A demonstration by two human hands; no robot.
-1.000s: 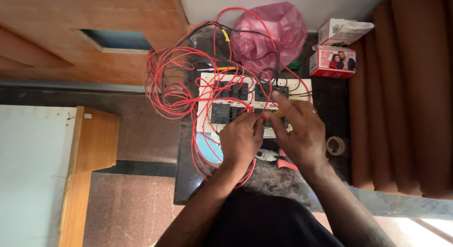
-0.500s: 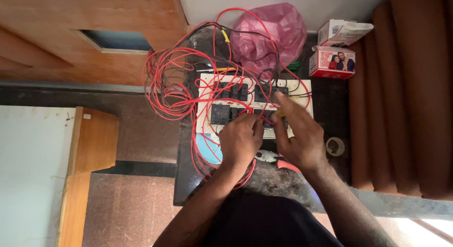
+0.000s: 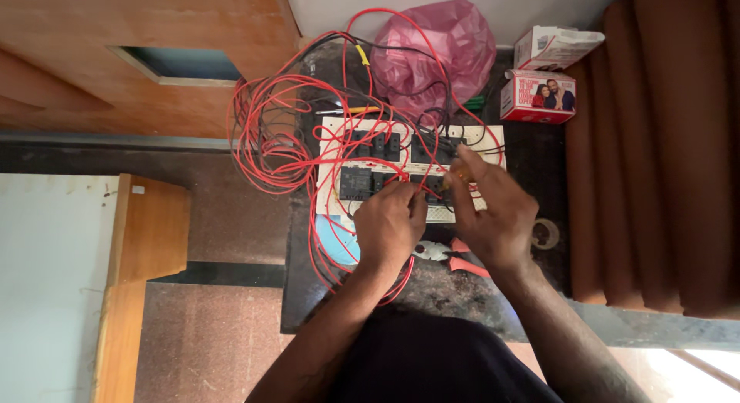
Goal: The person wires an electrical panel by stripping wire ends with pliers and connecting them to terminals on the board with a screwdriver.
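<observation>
Near the frame's centre, the left hand (image 3: 391, 226) is curled, its fingertips pinching a red wire (image 3: 339, 168) at the lower edge of the white switch panel (image 3: 333, 162). Just right, the right hand (image 3: 493, 216) grips a small yellow-handled tool (image 3: 461, 174) against the panel. Red-handled pliers (image 3: 451, 256) lie beneath both hands. Farther up sit a pink plastic bag (image 3: 443, 45), contents hidden, and two small cartons (image 3: 543, 75).

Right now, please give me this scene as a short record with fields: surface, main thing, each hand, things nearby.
surface: dark stone counter
main thing: white switch board with black modules, tangled red wires
left hand: on the board's lower edge, pinching a red wire
right hand: on the board, holding a small yellowish tool, kind unclear
nearby: pink plastic bag, two small boxes, red-handled pliers, tape roll
</observation>
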